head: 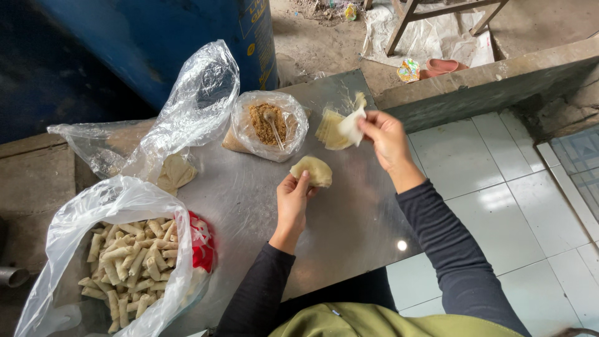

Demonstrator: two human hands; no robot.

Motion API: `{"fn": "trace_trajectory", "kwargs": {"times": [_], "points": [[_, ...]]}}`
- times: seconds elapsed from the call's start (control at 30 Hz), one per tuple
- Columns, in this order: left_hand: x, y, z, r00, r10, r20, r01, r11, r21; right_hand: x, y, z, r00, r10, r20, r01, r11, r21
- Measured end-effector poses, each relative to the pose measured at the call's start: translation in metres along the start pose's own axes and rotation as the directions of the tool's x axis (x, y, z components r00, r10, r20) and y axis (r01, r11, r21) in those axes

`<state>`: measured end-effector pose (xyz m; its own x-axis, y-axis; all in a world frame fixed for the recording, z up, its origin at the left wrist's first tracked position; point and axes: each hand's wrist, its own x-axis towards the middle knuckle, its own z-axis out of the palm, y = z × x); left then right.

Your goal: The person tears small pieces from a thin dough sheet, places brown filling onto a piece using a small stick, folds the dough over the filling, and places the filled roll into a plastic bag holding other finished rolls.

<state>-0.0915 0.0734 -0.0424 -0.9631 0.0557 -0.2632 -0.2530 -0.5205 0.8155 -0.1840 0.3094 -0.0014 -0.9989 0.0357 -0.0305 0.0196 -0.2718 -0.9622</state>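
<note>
Wrapper sheet (pixel 351 125), thin and pale, is pinched between the fingers of the right hand (pixel 385 136), lifted just above the stack of wrappers (pixel 329 130) on the metal table (pixel 349 231). The left hand (pixel 293 198) grips a folded piece of dough (pixel 313 170) by its near edge. Beside the stack sits an open plastic bag of brown filling (pixel 267 125) with a spoon (pixel 272 125) standing in it. At the near left, a big bag holds finished rolls (pixel 131 262). Crumpled clear plastic (pixel 187 112) lies behind it.
</note>
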Motion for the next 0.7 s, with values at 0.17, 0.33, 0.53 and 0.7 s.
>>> {"fn": "trace_trajectory", "kwargs": {"times": [0.17, 0.33, 0.53, 0.7], "points": [[-0.002, 0.005, -0.003, 0.999, -0.026, -0.022, 0.025, 0.999, -0.036, -0.007, 0.003, 0.013, 0.787, -0.508, 0.349, 0.535, 0.282, -0.796], [-0.002, 0.006, -0.001, 1.000, -0.007, -0.010, 0.006, 0.999, -0.053, -0.023, 0.002, 0.018, 0.687, -0.454, 0.568, 0.644, 0.019, -0.765], [-0.002, 0.003, 0.000, 1.000, -0.004, -0.001, 0.003, 0.999, -0.048, -0.032, -0.001, 0.021, 0.678, -0.459, 0.574, 0.653, 0.017, -0.757], [-0.003, 0.005, 0.000, 1.000, 0.011, 0.014, -0.011, 0.999, -0.034, -0.039, -0.004, 0.024, 0.681, -0.462, 0.569, 0.654, 0.033, -0.756]]}}
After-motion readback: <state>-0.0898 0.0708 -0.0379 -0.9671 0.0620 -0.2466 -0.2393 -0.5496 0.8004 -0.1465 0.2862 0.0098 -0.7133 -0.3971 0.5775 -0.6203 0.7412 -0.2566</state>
